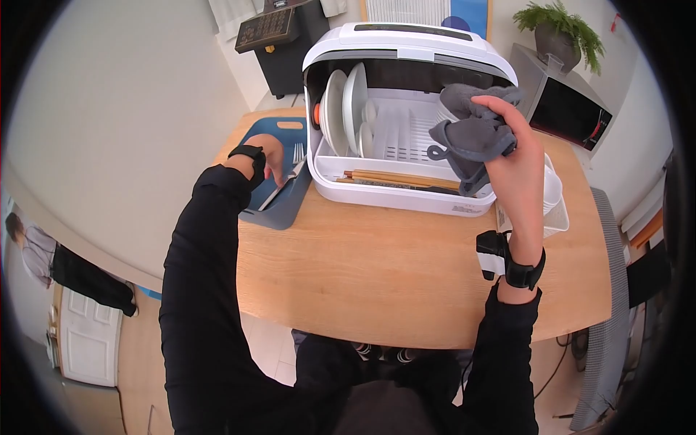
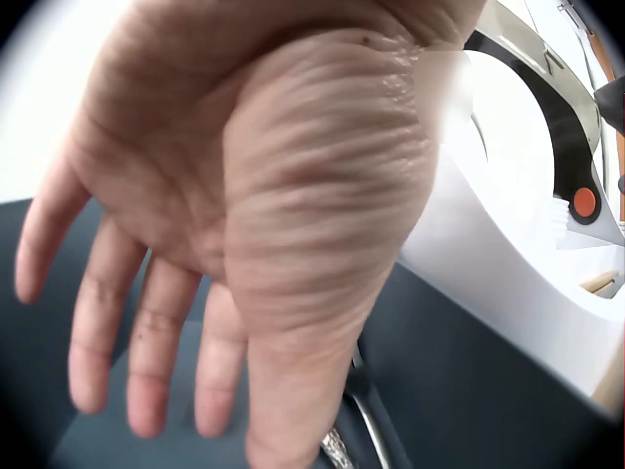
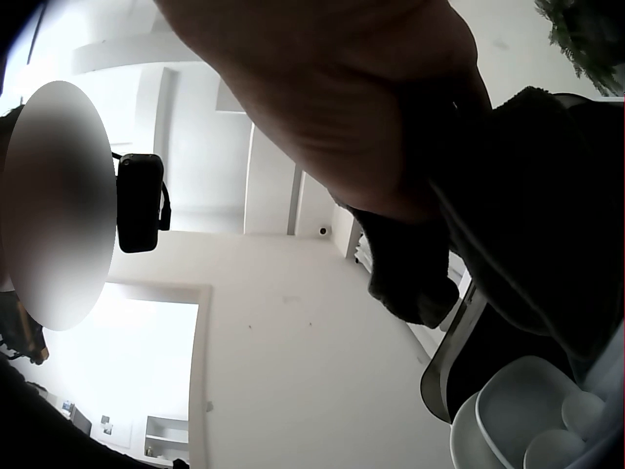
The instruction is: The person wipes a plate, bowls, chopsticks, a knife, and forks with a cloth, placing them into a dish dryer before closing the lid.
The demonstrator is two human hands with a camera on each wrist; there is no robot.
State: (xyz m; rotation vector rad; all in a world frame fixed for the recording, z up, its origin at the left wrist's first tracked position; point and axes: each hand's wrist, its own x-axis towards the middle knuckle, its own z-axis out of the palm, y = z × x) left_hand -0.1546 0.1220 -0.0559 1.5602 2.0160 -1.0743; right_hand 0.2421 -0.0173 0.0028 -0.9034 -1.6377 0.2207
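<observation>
My left hand (image 1: 272, 156) reaches down into a blue-grey plastic basin (image 1: 278, 220) on the table. A fork (image 1: 299, 154) and a table knife (image 1: 270, 199) lie in there by its fingers. In the left wrist view the fingers (image 2: 156, 342) hang fairly straight and apart, and metal cutlery (image 2: 369, 420) shows beside the thumb. My right hand (image 1: 516, 156) grips a bunched dark grey cloth (image 1: 471, 141) with a hanging loop, raised over the right part of a white dish cabinet (image 1: 406, 197). The cloth hides part of the cabinet's inside.
White plates (image 1: 335, 109) stand upright in the cabinet's left part; chopsticks (image 1: 406, 177) lie in its front tray. White cups (image 1: 552, 192) stand at the right. Behind are a microwave (image 1: 569, 105) and a potted fern (image 1: 558, 40). Another person (image 1: 65, 261) is at far left.
</observation>
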